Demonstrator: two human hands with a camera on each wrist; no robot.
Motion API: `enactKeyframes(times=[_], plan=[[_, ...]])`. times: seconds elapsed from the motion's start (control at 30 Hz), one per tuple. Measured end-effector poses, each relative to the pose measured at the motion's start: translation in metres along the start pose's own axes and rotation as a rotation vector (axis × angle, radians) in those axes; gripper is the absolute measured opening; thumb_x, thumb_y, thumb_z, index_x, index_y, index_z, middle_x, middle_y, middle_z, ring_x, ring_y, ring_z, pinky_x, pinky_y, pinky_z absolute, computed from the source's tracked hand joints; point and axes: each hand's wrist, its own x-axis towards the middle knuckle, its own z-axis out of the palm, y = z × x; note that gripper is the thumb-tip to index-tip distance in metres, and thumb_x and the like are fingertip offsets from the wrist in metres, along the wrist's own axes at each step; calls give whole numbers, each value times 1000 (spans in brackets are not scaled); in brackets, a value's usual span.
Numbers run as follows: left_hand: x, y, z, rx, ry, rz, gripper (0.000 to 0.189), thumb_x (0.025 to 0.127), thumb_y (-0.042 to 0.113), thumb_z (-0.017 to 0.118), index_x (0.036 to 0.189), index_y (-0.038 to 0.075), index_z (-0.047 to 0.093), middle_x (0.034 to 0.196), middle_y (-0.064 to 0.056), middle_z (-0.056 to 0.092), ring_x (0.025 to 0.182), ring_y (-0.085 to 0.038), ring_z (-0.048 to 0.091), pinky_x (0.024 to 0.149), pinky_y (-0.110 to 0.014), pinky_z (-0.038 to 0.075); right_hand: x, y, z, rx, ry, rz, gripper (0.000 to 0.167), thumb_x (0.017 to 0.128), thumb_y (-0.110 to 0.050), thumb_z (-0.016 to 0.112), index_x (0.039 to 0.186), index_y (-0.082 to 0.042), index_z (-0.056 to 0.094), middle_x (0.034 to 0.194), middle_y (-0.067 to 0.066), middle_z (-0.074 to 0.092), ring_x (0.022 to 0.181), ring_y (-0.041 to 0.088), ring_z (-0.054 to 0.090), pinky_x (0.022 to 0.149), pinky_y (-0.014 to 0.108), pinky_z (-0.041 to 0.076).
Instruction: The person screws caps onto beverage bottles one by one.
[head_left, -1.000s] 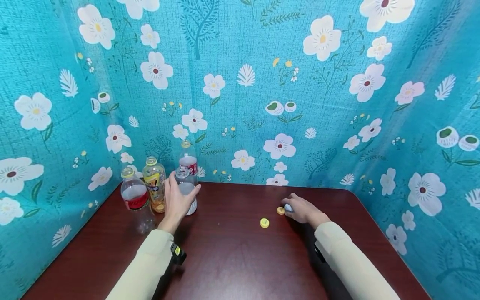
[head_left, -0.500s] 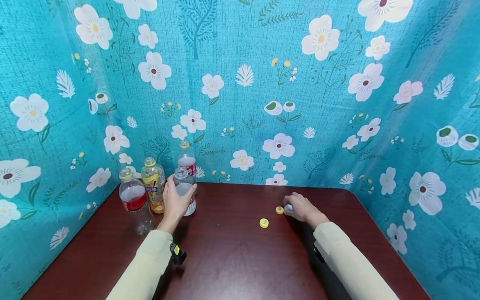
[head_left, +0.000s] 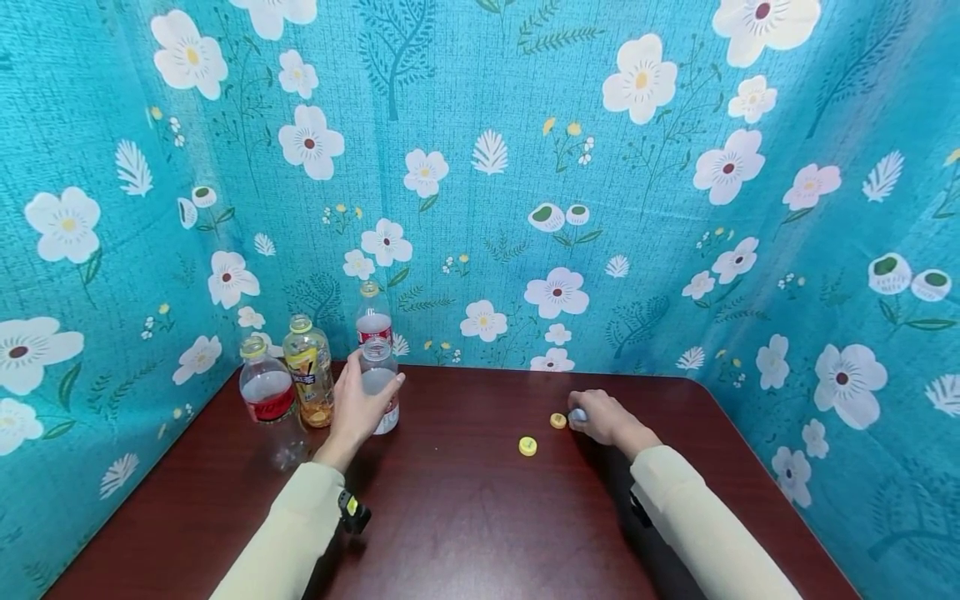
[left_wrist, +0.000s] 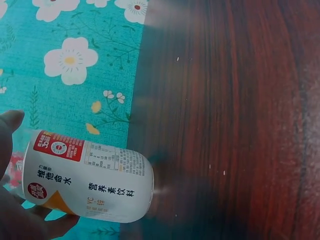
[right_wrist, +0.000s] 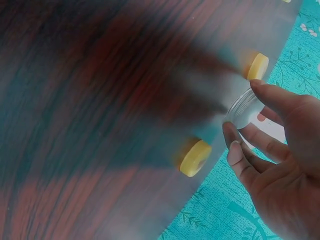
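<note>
Because the flowered cloth hangs behind and along both sides, we see the desk walled in, its bottles gathered toward the far left. There the red-labelled bottle stands nearest us, the yellow-labelled bottle just beyond it, and the rear bottle close to the cloth; we judge that this grouping keeps them apart from the caps. Just in front of the rear bottle is the white-labelled bottle, upright and uncapped, with the left hand's fingers wrapped wide around it, a spread its broad body seems to need; we cannot tell whether its base touches the desk. Well to the right, the right hand sits low, its fingers narrow on the clear cap, pinched at the edge, probably since so thin a disc offers little else. One yellow cap lies just beside those fingers; another yellow cap lies nearer us.
</note>
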Motion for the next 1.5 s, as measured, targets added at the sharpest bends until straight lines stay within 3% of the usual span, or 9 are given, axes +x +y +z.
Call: enactKeyframes(times=[0.37,0.5,0.77,0.93,1.1,1.5], plan=[[-4,0,6,45,-64,102,84,87,43,81,150,7,38,138,-21,54,123,-39,57,99,-58,50,-10,-7,-9,60,102,-86,23,93,-10,74,115,-4,71,103,11,67,94,25,61,82,47,57],[-4,0,6,42,-70,109,84,87,43,81,150,8,38,138,-22,55,122,-40,57,98,-58,50,-13,-15,-16,98,140,-103,29,92,-10,76,119,-3,70,104,12,66,94,26,61,82,47,57],[-7,2,7,46,-86,131,83,87,42,82,152,11,39,141,-19,54,122,-38,58,97,-57,52,-19,-25,-24,140,228,-183,30,92,-14,77,120,-6,70,100,6,65,84,18,60,72,35,54],[-10,9,9,61,-98,187,85,85,42,84,151,9,42,142,-19,55,125,-39,57,98,-60,50,-25,-32,-29,185,278,-207,33,93,-19,77,124,-10,69,97,0,63,79,12,57,69,31,52],[-12,18,11,78,-110,229,82,84,43,84,148,8,46,139,-20,58,123,-39,58,98,-60,51,-31,-41,-36,221,312,-234,32,94,-21,76,124,-12,69,103,0,65,84,11,63,74,31,57],[-22,38,19,90,-166,242,79,83,44,84,147,11,50,135,-15,62,121,-33,60,96,-57,52,-40,-61,-58,273,368,-272,32,95,-22,75,125,-15,70,102,-2,65,83,9,64,72,27,57]])
